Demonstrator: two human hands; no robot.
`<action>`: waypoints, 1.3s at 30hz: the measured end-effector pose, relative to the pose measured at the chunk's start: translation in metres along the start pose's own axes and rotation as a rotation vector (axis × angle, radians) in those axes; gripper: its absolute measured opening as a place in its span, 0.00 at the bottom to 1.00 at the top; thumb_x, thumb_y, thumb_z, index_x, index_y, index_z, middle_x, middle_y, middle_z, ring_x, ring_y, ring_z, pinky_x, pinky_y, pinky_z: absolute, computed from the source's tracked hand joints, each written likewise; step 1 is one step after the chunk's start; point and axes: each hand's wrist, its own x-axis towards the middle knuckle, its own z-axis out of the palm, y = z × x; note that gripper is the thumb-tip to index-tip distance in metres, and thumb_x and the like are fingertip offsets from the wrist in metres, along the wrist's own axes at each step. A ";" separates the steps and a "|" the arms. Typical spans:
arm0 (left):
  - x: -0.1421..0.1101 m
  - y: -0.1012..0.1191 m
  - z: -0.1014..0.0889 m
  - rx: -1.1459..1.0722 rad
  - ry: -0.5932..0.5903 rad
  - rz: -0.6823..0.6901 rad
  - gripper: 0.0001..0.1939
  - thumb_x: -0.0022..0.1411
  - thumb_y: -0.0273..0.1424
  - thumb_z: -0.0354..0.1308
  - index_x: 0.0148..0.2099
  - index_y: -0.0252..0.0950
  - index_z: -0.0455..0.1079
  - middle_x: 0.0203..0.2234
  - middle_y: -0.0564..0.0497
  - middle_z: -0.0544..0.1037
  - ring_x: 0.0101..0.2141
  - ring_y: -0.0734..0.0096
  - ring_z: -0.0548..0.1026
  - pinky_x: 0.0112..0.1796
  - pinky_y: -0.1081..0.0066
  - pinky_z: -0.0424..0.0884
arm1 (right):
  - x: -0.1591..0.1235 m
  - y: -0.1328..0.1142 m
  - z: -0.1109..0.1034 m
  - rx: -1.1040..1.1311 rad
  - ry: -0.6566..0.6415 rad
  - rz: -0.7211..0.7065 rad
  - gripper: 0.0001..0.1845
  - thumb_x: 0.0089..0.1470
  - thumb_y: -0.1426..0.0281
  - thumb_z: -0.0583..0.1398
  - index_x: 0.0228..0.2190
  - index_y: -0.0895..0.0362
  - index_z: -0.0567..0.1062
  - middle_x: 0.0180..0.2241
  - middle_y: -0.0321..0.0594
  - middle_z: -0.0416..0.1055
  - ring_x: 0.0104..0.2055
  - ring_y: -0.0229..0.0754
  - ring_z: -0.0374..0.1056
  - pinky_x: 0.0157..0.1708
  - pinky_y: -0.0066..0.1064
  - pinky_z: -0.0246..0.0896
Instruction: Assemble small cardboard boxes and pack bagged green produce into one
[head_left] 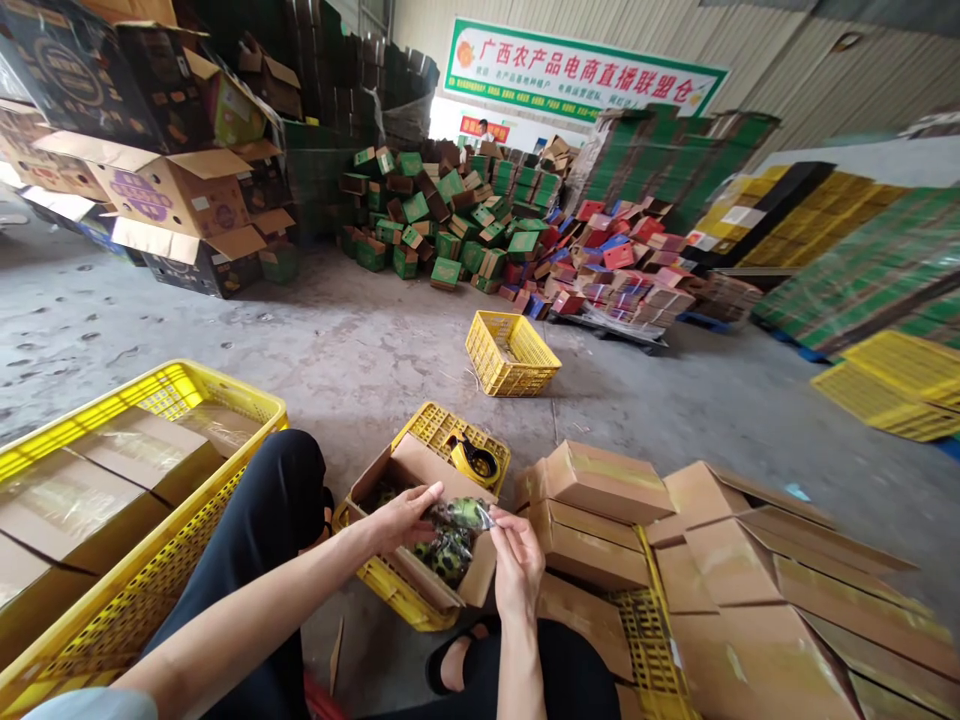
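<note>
Over an open cardboard box (475, 578), my two hands hold a green fruit in clear plastic wrap (466, 513). My right hand (516, 552) pinches the twisted right end of the wrap. At the other end, my left hand (399, 516) has its fingers closed on it, thumb raised; part of those fingers is hidden. More plastic-wrapped green fruits (450, 556) with dark patches lie in the box below. The box rests on a yellow plastic crate (424, 425). A yellow-and-black tape dispenser (474, 460) lies on the crate behind the box.
Left, a large yellow crate (274, 408) holds closed cartons (142, 445). Stacked cartons (607, 480) stand close on the right. Another yellow crate (514, 375) sits on the floor ahead. Farther back are piles of green boxes (446, 272) and red boxes (619, 255).
</note>
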 end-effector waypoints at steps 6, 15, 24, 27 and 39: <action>0.004 0.002 0.006 -0.217 -0.094 -0.098 0.18 0.60 0.35 0.73 0.46 0.30 0.74 0.34 0.43 0.81 0.33 0.66 0.82 0.35 0.72 0.80 | -0.002 -0.006 0.003 0.075 -0.067 -0.009 0.10 0.46 0.63 0.73 0.28 0.52 0.79 0.37 0.40 0.79 0.56 0.55 0.73 0.59 0.46 0.64; 0.004 0.007 0.009 -0.276 -0.063 0.091 0.22 0.54 0.21 0.75 0.49 0.33 0.73 0.31 0.50 0.81 0.24 0.76 0.78 0.28 0.77 0.77 | 0.000 -0.014 0.010 0.155 -0.046 0.108 0.10 0.50 0.60 0.70 0.33 0.51 0.81 0.65 0.42 0.69 0.70 0.57 0.59 0.66 0.49 0.57; -0.006 0.007 0.016 -0.089 -0.073 0.317 0.50 0.45 0.30 0.82 0.68 0.35 0.64 0.32 0.52 0.81 0.27 0.73 0.79 0.28 0.76 0.73 | -0.001 -0.002 0.017 0.044 -0.103 0.314 0.29 0.50 0.50 0.71 0.49 0.51 0.81 0.53 0.45 0.80 0.55 0.57 0.75 0.50 0.46 0.76; -0.007 0.006 0.015 -0.099 -0.067 0.287 0.51 0.44 0.29 0.82 0.68 0.35 0.64 0.34 0.50 0.82 0.28 0.73 0.79 0.30 0.75 0.73 | 0.000 0.003 0.016 -0.015 -0.109 0.271 0.27 0.48 0.52 0.73 0.46 0.54 0.83 0.47 0.46 0.83 0.48 0.57 0.79 0.49 0.47 0.76; -0.005 -0.002 0.004 -0.082 -0.091 0.174 0.29 0.46 0.36 0.81 0.49 0.33 0.77 0.39 0.45 0.83 0.34 0.68 0.81 0.40 0.70 0.75 | 0.005 0.018 -0.001 -0.193 -0.005 0.148 0.25 0.48 0.50 0.71 0.41 0.55 0.87 0.43 0.46 0.84 0.45 0.55 0.79 0.48 0.43 0.74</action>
